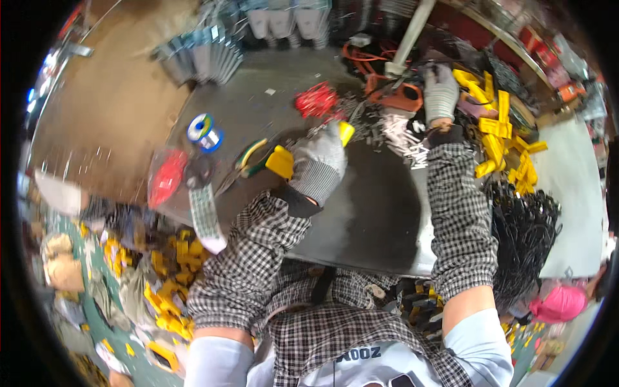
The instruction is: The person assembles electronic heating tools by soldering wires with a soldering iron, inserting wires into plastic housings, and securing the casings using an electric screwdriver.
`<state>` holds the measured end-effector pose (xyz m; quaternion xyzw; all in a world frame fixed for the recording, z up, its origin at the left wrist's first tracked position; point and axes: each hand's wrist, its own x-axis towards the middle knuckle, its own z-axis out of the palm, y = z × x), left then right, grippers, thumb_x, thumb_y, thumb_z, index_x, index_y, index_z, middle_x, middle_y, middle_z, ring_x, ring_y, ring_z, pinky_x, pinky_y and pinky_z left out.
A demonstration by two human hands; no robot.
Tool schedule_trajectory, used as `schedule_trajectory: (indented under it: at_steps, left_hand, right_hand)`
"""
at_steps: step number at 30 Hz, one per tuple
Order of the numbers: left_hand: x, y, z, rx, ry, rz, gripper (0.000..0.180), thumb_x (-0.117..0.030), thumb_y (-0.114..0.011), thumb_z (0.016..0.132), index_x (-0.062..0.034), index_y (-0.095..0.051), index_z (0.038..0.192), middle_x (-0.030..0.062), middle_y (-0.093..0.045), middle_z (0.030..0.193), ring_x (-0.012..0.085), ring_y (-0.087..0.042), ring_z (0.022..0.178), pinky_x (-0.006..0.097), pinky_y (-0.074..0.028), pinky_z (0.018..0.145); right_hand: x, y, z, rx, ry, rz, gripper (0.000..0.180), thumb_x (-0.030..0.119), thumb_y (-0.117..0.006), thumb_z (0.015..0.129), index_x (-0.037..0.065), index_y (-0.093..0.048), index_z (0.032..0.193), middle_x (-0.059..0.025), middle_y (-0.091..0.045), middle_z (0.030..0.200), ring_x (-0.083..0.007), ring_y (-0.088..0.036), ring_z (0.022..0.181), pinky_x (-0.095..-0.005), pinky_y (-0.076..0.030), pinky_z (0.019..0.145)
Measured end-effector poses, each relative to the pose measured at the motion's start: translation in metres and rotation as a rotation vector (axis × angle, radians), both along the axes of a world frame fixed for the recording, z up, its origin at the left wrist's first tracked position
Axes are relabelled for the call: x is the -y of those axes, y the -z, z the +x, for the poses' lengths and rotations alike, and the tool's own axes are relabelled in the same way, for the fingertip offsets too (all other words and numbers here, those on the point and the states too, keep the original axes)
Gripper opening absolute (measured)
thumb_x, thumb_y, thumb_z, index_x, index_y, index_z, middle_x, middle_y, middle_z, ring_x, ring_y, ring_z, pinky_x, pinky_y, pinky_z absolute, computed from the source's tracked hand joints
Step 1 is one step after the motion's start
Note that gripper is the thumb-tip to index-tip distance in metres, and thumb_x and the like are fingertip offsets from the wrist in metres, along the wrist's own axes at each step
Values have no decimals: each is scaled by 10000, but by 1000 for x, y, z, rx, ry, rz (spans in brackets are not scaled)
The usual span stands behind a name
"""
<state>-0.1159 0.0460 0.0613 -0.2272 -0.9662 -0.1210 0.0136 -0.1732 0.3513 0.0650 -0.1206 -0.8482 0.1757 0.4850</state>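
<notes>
Cluttered grey bench (380,213), L hand (320,158) gripping yellow part (281,161), R hand (440,92) closed on orange tool (400,95).

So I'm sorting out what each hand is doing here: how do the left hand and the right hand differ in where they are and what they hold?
The left hand is near the middle of the grey table, holding a yellow piece; the right hand reaches farther away, to the table's far edge. The left hand is beside the pliers; the right hand is next to the yellow parts pile, its grip unclear. Both wear grey gloves and checked sleeves.
</notes>
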Motion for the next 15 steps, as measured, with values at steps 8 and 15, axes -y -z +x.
schedule_trajectory:
  at_steps: [8, 15]
  left_hand:
    - [305, -75, 140, 86, 72, -38, 394, -140, -698, 712, -105, -588, 1089, 117, -638, 1024, 297, -610, 1014, 443, -446, 915]
    - [532, 25, 313, -184, -745, -628, 685, -169, -678, 700, -165, -482, 1356, 137, -470, 1366, 326, -400, 1306, 498, -300, 1074]
  right_hand:
    - [244, -21, 115, 397, -1245, -480, 280, 62, -572, 858, -23, -613, 1121, -99, -659, 953, -170, -609, 894, -287, -482, 824]
    - [464, 55, 276, 917, -1714, 360, 444, 201, -716, 761, 14, -543, 1125, -164, -592, 1008, -320, -605, 951, -399, -520, 811]
